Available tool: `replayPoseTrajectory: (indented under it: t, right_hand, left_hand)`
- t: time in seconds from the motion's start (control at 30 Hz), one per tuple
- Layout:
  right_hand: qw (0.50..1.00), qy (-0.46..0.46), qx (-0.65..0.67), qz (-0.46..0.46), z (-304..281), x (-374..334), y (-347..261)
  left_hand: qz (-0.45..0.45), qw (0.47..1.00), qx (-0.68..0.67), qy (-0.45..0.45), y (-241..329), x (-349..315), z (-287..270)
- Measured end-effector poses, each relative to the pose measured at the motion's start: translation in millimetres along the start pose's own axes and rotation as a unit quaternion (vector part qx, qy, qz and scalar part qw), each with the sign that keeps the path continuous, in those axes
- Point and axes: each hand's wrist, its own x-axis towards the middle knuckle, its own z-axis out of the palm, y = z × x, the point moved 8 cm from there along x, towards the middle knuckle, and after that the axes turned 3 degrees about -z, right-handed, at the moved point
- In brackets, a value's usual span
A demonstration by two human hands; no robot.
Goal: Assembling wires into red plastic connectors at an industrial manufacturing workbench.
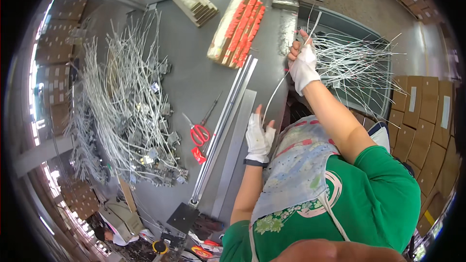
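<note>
A: We log the right hand point(303, 65) first. It sits at about one o'clock from the frame centre, in a white fingerless glove, fingers clenched around a thin white wire point(277, 90).

B: Agreed. We see that wire run from the fist in a shallow curve down toward seven o'clock, ending at the left hand point(258, 138). Above the fist a short end sticks up toward twelve o'clock.

A: We note the left hand, also gloved in white, just below centre at the table point(194, 75) edge. Its fingers point up and are partly spread; the wire's lower end meets the fingertips, but we cannot tell whether they pinch it or only touch it.

B: Appearance of the wire: single strand, pale grey-white, slender, smooth, gently bowed, not kinked.

A: At three o'clock from the right hand we record a loose bundle of similar wires point(359, 63), fanned out, lying in a grey bin beside the table. The fist is at the bundle's near end.

B: On the table, at nine o'clock from the left hand, lie red-handled scissors point(198, 133). Between scissors and hand run two long metal strips point(232, 111), laid diagonally.

A: Farther out at nine o'clock, a large heap of wires with small metal fittings point(131, 111) attached.

B: At twelve o'clock, a block of red-and-cream stacked pieces point(238, 26).
</note>
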Motion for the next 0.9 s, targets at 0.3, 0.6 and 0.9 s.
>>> replayPoseTrajectory:
  t: [0.3, 0.6, 0.9]
  right_hand:
    - [0.961, 0.04, -0.272, -0.043, -15, 53, 20]
    - [0.685, -0.027, -0.567, -0.456, 39, 37, -40]
    - [0.861, -0.245, -0.446, -0.006, 90, -28, 65]
  left_hand:
    - [-0.005, 0.981, -0.189, -0.042, 25, 40, 40]
    - [-0.055, 0.975, -0.213, 0.007, 11, 49, 48]
    - [-0.009, 0.994, -0.099, 0.052, 23, 44, 52]
